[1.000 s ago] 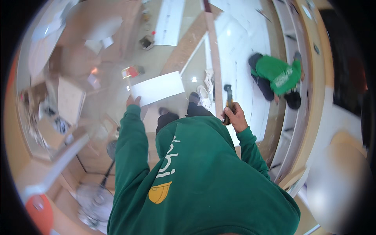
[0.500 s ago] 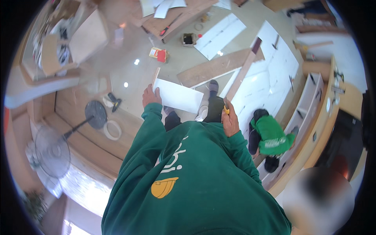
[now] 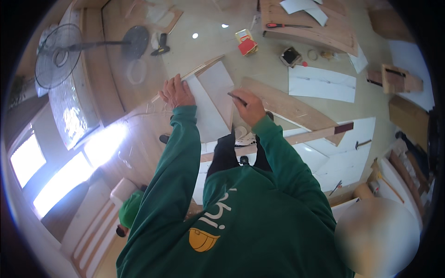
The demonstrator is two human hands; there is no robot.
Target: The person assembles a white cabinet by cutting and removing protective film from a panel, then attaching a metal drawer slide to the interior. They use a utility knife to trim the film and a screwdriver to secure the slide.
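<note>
Head view looks down over a green sweatshirt to two outstretched arms working on a flat white rectangular panel (image 3: 214, 104) that lies on the pale glossy floor (image 3: 259, 60), directly ahead of the person. The panel's long axis runs away from the body and leans slightly toward the person's right at its far end, with a thin wooden strip (image 3: 194, 74) along its far left edge.

The left hand (image 3: 176, 92) rests on the panel's left edge, fingers spread and pressed flat, holding it down rather than gripping it. The right hand (image 3: 248, 105) sits just right of the panel, fingers closed around a thin dark pencil-like tool (image 3: 237, 97) whose tip points left onto the white surface. Both hands are at about the same reach; the right one carries the tool, so the panel lies to the left of its fingertips and touching the tip, as far as can be told.

Beyond the hands, a small red-and-yellow open box (image 3: 246, 42) stands on the floor; its contents cannot be made out. A small dark square box (image 3: 290, 56) lies further right, near a tape ring (image 3: 313, 54). A long bare wooden plank (image 3: 289, 109) lies just right of the right hand. A black pedestal fan (image 3: 60, 53) stands far left.
</note>
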